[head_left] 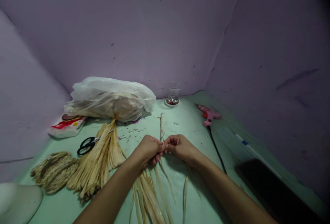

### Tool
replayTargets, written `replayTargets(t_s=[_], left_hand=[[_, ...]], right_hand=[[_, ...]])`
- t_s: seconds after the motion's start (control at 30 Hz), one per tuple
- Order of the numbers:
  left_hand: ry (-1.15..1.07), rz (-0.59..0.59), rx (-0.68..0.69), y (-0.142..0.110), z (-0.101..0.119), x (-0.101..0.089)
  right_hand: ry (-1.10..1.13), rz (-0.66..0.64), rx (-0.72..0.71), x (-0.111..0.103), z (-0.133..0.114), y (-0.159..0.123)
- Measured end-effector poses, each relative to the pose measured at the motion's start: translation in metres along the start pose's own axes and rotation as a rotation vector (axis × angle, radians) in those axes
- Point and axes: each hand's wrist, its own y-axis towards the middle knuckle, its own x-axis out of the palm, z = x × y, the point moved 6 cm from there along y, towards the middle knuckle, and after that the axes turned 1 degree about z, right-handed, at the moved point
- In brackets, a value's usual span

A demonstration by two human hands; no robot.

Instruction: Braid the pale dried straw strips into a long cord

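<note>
A thin pale braid (161, 127) of dried plant fibre runs away from me along the green tabletop. At its near end, my left hand (152, 149) pinches the fibre strands with thumb and fingers. Right beside it, my right hand (177, 145) is also closed in a pinch on strands, its fingertips almost touching the left ones. Loose fibre strips (148, 196) hang below the hands toward the near edge, and a single strip (185, 193) trails under the right wrist. The exact strands between the fingertips are partly hidden.
Left: a tied bundle of dried strips (98, 162), black-handled scissors (87, 145), a coiled braided rope (55, 170), a red-white packet (67, 127) and a plastic bag (113, 100). Behind stands a clear cup (173, 95). Right: a pink glue gun (209, 114) with cord and a dark flat object (273, 189).
</note>
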Motion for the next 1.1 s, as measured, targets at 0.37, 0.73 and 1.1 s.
replayTargets(t_s=[0.37, 0.73, 1.1], left_hand=[[0.162, 0.162, -0.041, 0.006, -0.012, 0.0], [0.015, 0.163, -0.04, 0.003, -0.008, -0.001], [0.075, 0.124, 0.057, 0.003, 0.0, -0.009]], right_hand=[[-0.906, 0.243, -0.064, -0.005, -0.035, -0.026], [-1.17, 0.18, -0.014, 0.025, -0.052, -0.047], [-0.864, -0.164, -0.003, 0.007, -0.058, -0.052]])
